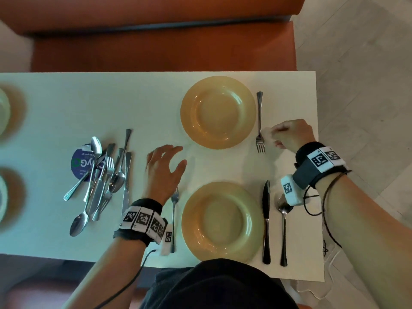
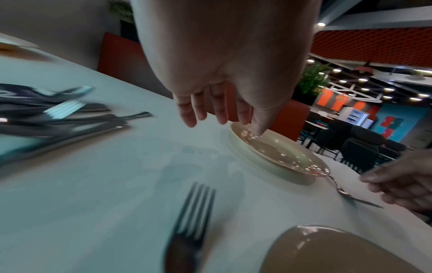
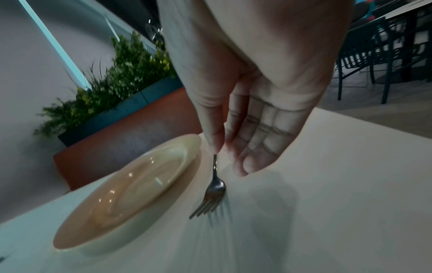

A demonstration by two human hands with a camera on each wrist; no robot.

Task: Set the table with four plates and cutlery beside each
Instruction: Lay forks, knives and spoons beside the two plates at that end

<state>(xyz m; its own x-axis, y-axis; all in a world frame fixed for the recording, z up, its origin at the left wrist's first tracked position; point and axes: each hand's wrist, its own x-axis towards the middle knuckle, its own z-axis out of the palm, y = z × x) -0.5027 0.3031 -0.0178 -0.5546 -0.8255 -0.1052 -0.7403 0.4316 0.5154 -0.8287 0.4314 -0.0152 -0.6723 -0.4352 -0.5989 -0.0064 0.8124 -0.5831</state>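
Note:
Two yellow plates lie at the table's right end, the far plate (image 1: 218, 112) (image 3: 131, 194) and the near plate (image 1: 221, 221). My right hand (image 1: 270, 136) (image 3: 224, 147) pinches the neck of a fork (image 1: 259, 121) (image 3: 215, 188) that lies just right of the far plate, tines toward me. My left hand (image 1: 167, 161) (image 2: 210, 109) hovers with spread, straight fingers between the cutlery pile (image 1: 104, 175) and the plates, holding nothing. Beside the near plate lie a fork (image 1: 174, 219) (image 2: 194, 212) on its left, and a knife (image 1: 266, 221) and spoon (image 1: 283, 228) on its right.
The loose cutlery lies heaped on a round blue sticker (image 1: 78, 163). Two more plates (image 1: 3, 112) (image 1: 2, 197) show blurred at the left edge. An orange bench (image 1: 156, 45) runs along the far side. The table edge (image 1: 317, 152) drops to the floor just right of my right hand.

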